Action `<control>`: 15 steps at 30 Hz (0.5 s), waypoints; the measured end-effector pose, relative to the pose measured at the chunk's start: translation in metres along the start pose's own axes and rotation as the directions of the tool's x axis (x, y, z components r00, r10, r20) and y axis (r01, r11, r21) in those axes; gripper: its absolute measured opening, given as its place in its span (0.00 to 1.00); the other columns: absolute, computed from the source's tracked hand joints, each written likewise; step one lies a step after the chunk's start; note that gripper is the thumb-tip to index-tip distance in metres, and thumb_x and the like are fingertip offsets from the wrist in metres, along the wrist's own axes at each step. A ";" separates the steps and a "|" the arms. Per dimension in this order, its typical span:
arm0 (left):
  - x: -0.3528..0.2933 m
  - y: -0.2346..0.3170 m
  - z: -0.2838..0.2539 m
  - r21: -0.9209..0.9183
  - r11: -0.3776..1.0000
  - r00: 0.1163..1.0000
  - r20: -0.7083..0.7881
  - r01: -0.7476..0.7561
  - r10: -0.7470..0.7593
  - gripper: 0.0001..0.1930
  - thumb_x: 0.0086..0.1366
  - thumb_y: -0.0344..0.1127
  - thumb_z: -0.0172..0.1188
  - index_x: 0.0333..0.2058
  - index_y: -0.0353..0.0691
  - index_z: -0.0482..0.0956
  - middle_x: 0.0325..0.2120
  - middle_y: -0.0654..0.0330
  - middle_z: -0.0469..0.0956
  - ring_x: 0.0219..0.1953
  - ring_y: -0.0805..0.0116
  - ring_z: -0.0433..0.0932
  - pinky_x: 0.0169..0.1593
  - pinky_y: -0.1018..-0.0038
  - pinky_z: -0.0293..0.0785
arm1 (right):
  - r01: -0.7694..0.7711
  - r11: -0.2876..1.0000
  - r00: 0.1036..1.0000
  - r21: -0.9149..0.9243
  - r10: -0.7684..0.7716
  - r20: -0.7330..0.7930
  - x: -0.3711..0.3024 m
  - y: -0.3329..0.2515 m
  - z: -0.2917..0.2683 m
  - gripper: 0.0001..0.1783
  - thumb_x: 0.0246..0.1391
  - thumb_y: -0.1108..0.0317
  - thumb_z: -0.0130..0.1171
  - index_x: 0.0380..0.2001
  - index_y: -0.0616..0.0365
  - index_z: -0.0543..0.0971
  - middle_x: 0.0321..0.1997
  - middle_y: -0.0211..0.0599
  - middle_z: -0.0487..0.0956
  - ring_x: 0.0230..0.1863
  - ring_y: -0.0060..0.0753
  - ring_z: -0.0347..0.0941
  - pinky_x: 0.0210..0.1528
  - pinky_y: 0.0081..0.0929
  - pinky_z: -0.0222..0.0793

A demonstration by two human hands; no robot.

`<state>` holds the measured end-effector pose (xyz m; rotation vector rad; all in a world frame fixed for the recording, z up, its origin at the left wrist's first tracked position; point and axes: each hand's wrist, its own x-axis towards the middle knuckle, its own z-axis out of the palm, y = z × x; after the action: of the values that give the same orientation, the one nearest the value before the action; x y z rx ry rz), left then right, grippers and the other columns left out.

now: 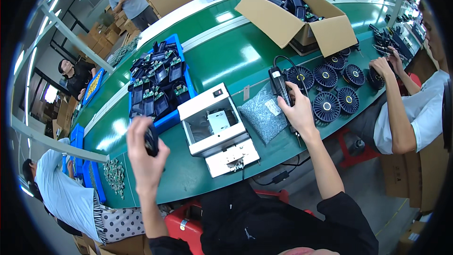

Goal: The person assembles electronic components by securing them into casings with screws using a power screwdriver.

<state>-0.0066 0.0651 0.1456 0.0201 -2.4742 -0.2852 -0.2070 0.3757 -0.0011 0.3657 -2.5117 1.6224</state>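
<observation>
My left hand point(145, 155) is raised over the bench beside the blue bin, its fingers curled round a small black plastic housing point(151, 141). My right hand point(298, 108) grips a black corded electric screwdriver point(279, 84), held upright with its tip pointing down. Between my hands stands a white box-shaped machine point(212, 134) with a clear window. Right of it lies a clear plastic bag point(264, 116) full of small silvery pieces, probably screws. The blue bin point(177, 118) is piled with black housings point(158, 73), several with green circuit boards.
Black round finned parts point(325, 106) cluster on the right, near a co-worker's hands point(384, 68). Behind them sits an open cardboard box point(269, 12) of black housings. Small circuit boards point(113, 175) lie at the left. A cable point(279, 176) hangs below the bench edge.
</observation>
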 end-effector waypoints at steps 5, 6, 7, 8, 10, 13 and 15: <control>0.148 0.051 0.035 -0.027 0.911 0.911 -0.044 -0.412 0.411 0.29 0.51 0.26 0.60 0.55 0.42 0.72 0.52 0.49 0.72 0.56 0.48 0.73 0.60 0.61 0.69 | -0.006 0.998 1.000 -0.056 0.005 -0.009 -0.001 -0.006 -0.003 0.30 0.50 0.66 0.67 0.56 0.63 0.72 0.34 0.50 0.83 0.35 0.39 0.82 0.41 0.33 0.76; 0.180 0.059 0.056 -0.054 0.860 0.862 -0.051 -0.507 0.505 0.28 0.51 0.27 0.62 0.54 0.42 0.72 0.52 0.49 0.72 0.55 0.47 0.73 0.58 0.59 0.71 | 0.005 0.998 1.000 -0.058 -0.006 -0.016 0.001 -0.006 0.001 0.30 0.50 0.66 0.67 0.56 0.63 0.72 0.34 0.50 0.83 0.35 0.39 0.82 0.41 0.33 0.76; 0.211 0.069 0.082 -0.083 0.796 0.800 -0.065 -0.600 0.596 0.27 0.51 0.29 0.63 0.53 0.43 0.73 0.51 0.50 0.73 0.54 0.46 0.74 0.55 0.58 0.73 | 0.009 0.999 1.000 -0.043 -0.010 -0.026 0.001 -0.005 0.002 0.30 0.49 0.66 0.67 0.56 0.63 0.72 0.34 0.50 0.82 0.35 0.40 0.82 0.41 0.33 0.76; 0.243 0.079 0.112 -0.078 0.741 0.745 -0.079 -0.667 0.663 0.28 0.51 0.30 0.64 0.54 0.45 0.72 0.51 0.51 0.73 0.53 0.47 0.74 0.54 0.58 0.75 | 0.013 0.999 0.999 -0.029 -0.014 -0.037 0.001 -0.004 0.003 0.30 0.49 0.66 0.67 0.56 0.62 0.72 0.34 0.50 0.82 0.34 0.40 0.82 0.40 0.33 0.76; 0.299 0.106 0.176 -0.006 0.645 0.644 -0.042 -0.764 0.764 0.30 0.51 0.32 0.66 0.55 0.49 0.72 0.51 0.53 0.73 0.52 0.49 0.74 0.52 0.56 0.77 | 0.027 0.999 0.998 -0.022 -0.029 -0.053 0.001 -0.001 0.005 0.30 0.48 0.66 0.67 0.55 0.62 0.72 0.34 0.50 0.82 0.34 0.41 0.82 0.40 0.34 0.76; 0.359 0.156 0.242 0.077 0.565 0.570 0.094 -0.821 0.816 0.32 0.51 0.33 0.67 0.57 0.51 0.71 0.53 0.56 0.72 0.55 0.49 0.72 0.51 0.51 0.77 | 0.000 1.000 1.000 -0.024 -0.001 -0.028 0.001 -0.005 0.005 0.30 0.48 0.67 0.67 0.55 0.62 0.73 0.33 0.49 0.82 0.34 0.38 0.82 0.40 0.32 0.76; 0.380 0.193 0.289 0.043 0.594 0.595 0.107 -0.803 0.797 0.32 0.51 0.34 0.68 0.57 0.51 0.71 0.54 0.55 0.72 0.56 0.47 0.71 0.51 0.47 0.77 | -0.019 1.000 0.999 -0.011 0.019 -0.029 -0.002 -0.005 -0.002 0.30 0.48 0.67 0.68 0.55 0.62 0.73 0.34 0.48 0.82 0.33 0.37 0.82 0.39 0.31 0.76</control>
<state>-0.4726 0.2792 0.1908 -1.0785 -2.2856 0.2313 -0.2040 0.3760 0.0040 0.3164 -2.5097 1.6079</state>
